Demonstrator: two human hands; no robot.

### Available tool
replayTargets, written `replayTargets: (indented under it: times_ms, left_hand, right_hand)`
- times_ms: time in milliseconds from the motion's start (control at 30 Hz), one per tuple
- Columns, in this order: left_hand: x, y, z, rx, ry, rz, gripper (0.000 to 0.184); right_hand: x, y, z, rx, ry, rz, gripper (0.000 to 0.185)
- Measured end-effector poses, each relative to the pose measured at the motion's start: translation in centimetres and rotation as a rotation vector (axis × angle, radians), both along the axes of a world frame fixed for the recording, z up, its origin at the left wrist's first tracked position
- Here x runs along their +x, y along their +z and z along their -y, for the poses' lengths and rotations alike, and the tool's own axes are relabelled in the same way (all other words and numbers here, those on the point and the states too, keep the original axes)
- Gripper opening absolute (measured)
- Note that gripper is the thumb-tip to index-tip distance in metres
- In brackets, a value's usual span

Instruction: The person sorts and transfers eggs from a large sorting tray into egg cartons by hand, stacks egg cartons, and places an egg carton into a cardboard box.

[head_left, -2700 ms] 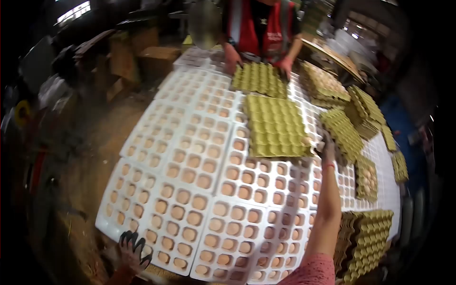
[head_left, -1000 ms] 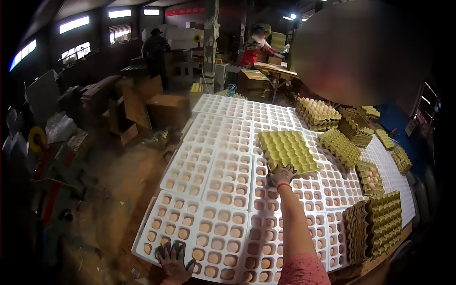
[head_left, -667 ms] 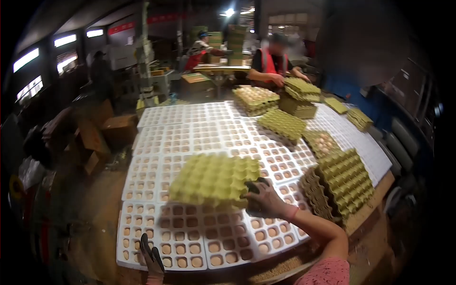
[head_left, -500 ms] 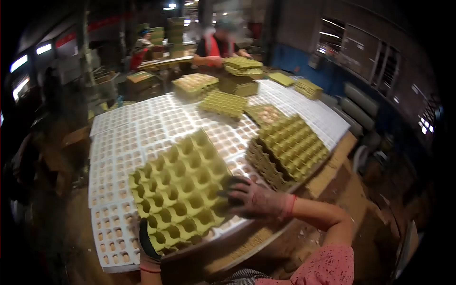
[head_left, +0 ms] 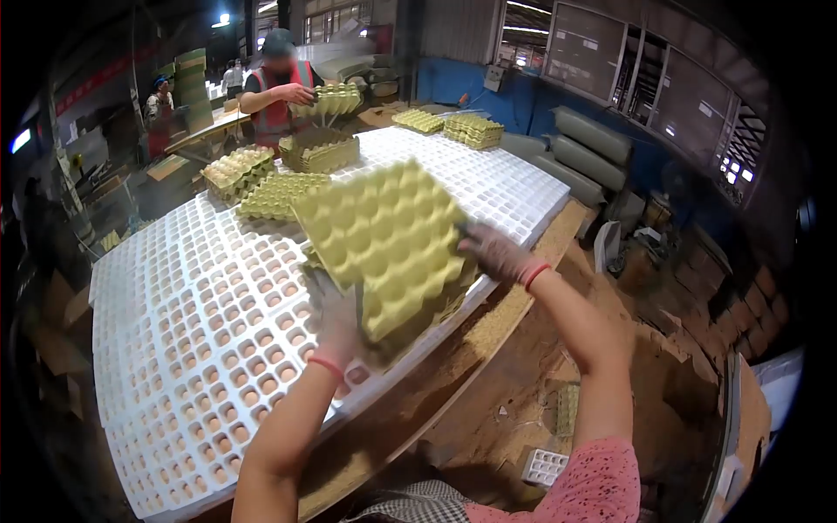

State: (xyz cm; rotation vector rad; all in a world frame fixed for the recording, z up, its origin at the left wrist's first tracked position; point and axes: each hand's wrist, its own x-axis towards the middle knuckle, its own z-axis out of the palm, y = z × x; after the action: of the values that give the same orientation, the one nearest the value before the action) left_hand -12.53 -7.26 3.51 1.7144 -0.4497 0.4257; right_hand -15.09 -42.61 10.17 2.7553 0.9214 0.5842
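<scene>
A yellow-green egg tray [head_left: 384,235] hangs tilted between my two hands, above a stack of similar trays that it mostly hides. At its lower left edge, my left hand [head_left: 336,318] grips it, slightly blurred. My right hand [head_left: 497,250] has its fingers closed on the right edge. To the left, white foam trays [head_left: 187,318] with eggs in their square cells cover much of the table. Beyond the held tray lie an overturned green tray [head_left: 283,195] and a stack topped with eggs [head_left: 237,166].
Across the table a person in a red vest [head_left: 283,96] holds a green tray [head_left: 336,98] over a tray stack [head_left: 321,150]. More trays [head_left: 472,131] sit at the far edge. Grey rolled bundles [head_left: 588,144] stand right of the table; wooden edging [head_left: 558,228] borders it.
The held tray has moved from the left foam trays to the stack on the right, and its underside now shows. Both hands moved with it. The view has turned right. The other person has raised a tray.
</scene>
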Motion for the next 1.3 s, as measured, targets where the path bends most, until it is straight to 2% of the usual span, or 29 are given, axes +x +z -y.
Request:
replayTargets:
  times_ms: [33,67,133,200,233,267,333,400,433,467,500,567,633,667,733,767,800,833,900,933,967,1000,1033,1067,1100,1167,1200,1267,1300]
  left_hand:
    - [-0.6,-1.9,1.5,0.019,0.022,-0.072,0.055]
    - [-1.2,-2.3,2.0,-0.131,-0.018,-0.215,0.057]
    - [-2.6,-2.4,2.6,-0.478,-0.066,-0.427,0.062]
    - [-2.9,-4.1,1.6,-0.731,-0.176,-0.616,0.055]
    - [-4.5,-0.3,2.8,-0.696,-0.096,-0.579,0.046]
    - [-2.6,-6.2,1.5,-0.636,-0.028,-0.624,0.04]
    - [-2.1,-7.9,2.0,-0.743,0.006,-0.811,0.042]
    - [-2.9,-8.3,2.1,-0.781,0.0,-0.657,0.045]
    - [-3.6,-7.8,1.6,-0.725,-0.084,-0.817,0.047]
    - [-4.7,-8.1,0.9,-0.658,-0.169,-0.988,0.049]
    - [-6.2,-13.1,-0.5,-0.395,-0.188,-0.89,0.049]
    - [-6.3,-16.2,-1.5,-0.15,-0.18,-0.767,0.05]
    - [-7.5,-13.1,-0.9,0.032,-0.331,-0.6,0.049]
    - [-7.6,-13.5,-0.8,0.017,-0.311,-0.6,0.049]
    - [-7.4,-13.7,-1.5,0.127,-0.249,-0.218,0.045]
    - [-7.2,-13.4,-2.1,0.297,-0.189,-0.056,0.037]
    - [-7.8,-12.8,-1.8,0.191,-0.153,-0.097,0.03]
    - [-8.4,-12.3,-1.6,0.081,-0.118,-0.132,0.024]
    - [-8.7,-11.4,0.0,-0.666,-0.045,-0.763,0.021]
    - [-8.9,-20.0,-2.1,-0.009,-0.053,-0.39,0.026]
    - [-8.4,-21.1,-2.8,-0.497,-0.17,-0.668,0.031]
    - [-7.4,-17.7,-2.7,-1.043,-0.159,-0.898,0.037]
    - [-7.7,-13.8,-3.4,-1.01,0.037,-0.962,0.038]
    - [-7.4,-5.0,-3.3,-0.97,0.23,-1.028,0.041]
    - [-6.7,-5.3,-4.1,-1.05,0.248,-1.004,0.041]
    - [-5.5,-5.8,-5.6,-1.124,0.267,-0.974,0.04]
    - [-5.2,-5.9,-6.2,-1.056,0.26,-1.021,0.042]
    - [-4.5,-6.0,-7.0,-0.983,0.264,-1.054,0.043]
    - [-4.1,-6.0,-7.0,-1.081,0.201,-0.954,0.057]
  right_hand:
    - [-1.8,-0.2,-1.7,-0.045,-0.324,-0.387,0.051]
    - [-2.1,-1.1,-1.6,0.114,-0.385,-0.466,0.057]
    - [-0.5,-0.7,2.1,0.545,-0.037,-0.441,0.058]
    - [1.3,-1.5,3.3,1.103,-0.132,-0.261,0.066]
    - [2.2,-2.0,3.1,1.349,-0.213,-0.416,0.074]
    - [3.2,-2.6,2.2,1.187,-0.302,-0.625,0.075]
    - [5.7,-7.6,0.0,0.759,-0.368,-0.682,0.08]
    - [5.6,-6.9,1.7,1.087,-0.184,-0.926,0.087]
    - [5.5,-7.1,3.4,1.302,-0.093,-1.126,0.091]
    - [6.3,-11.0,5.8,1.222,-0.191,-1.102,0.086]
    - [4.8,-11.7,6.2,1.373,-0.199,-1.181,0.078]
    - [4.6,-20.5,8.0,1.698,-0.078,-1.31,0.055]
    - [5.4,-23.3,8.5,1.604,-0.096,-1.172,0.046]
    - [3.5,-18.9,7.2,1.66,-0.143,-1.2,0.045]
    - [1.6,-10.5,4.4,1.278,-0.173,-1.085,0.047]
    - [2.3,-11.7,5.7,1.069,0.095,-0.922,0.055]
    - [2.2,-5.4,1.4,1.384,-0.134,-1.145,0.064]
    - [1.9,-2.2,0.2,1.306,-0.099,-1.079,0.068]
    - [3.7,0.4,-1.6,1.244,0.073,-0.971,0.074]
    - [5.3,0.6,-2.4,1.256,0.212,-0.934,0.076]
    - [7.2,1.0,-3.3,1.183,0.217,-0.864,0.075]
    - [9.2,0.7,-4.3,1.112,0.221,-0.805,0.074]
    - [11.6,-1.5,-5.4,1.347,0.28,-0.992,0.068]
    - [14.6,-4.3,-6.6,1.587,0.351,-1.173,0.062]
    - [16.5,-7.2,-8.0,1.369,0.197,-1.022,0.057]
    - [19.6,-17.5,-11.0,1.192,0.019,-0.875,0.053]
    - [20.9,-22.4,-12.1,1.238,-0.009,-0.88,0.053]
    - [20.7,-21.7,-12.1,0.993,0.007,-0.751,0.052]
    - [19.5,-19.0,-11.8,0.873,-0.064,-0.753,0.045]
